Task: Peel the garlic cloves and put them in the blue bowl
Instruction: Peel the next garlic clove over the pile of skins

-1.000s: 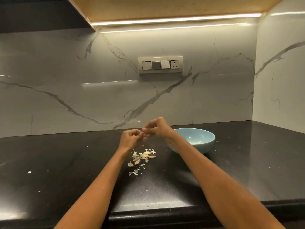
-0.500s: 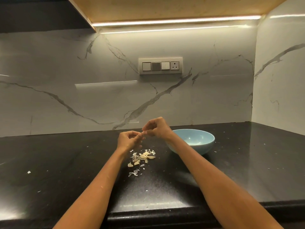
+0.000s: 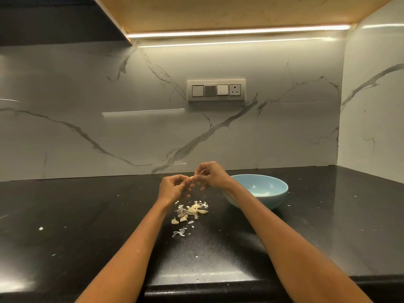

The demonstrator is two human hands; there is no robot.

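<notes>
Both hands are held up above the middle of the dark desk (image 3: 65,215), and between them is one small garlic clove (image 3: 192,177). The left hand (image 3: 175,188) pinches the clove with curled fingers, and the right hand (image 3: 211,174) pinches at its tip, probably at the skin. Compared with a second ago, the hands have hardly moved; only the fingers of the right hand have shifted a little on the clove, so the peeling of this clove seems to be in progress and not finished. Under the hands, on the desk, lies a small pile of cloves and dry skins (image 3: 191,212), with single skin pieces scattered toward the front edge. The blue bowl (image 3: 271,197) stands just beside the right wrist, toward the right side of the desk. Whether any clove is already inside it cannot be told, so most of the task appears to remain.
</notes>
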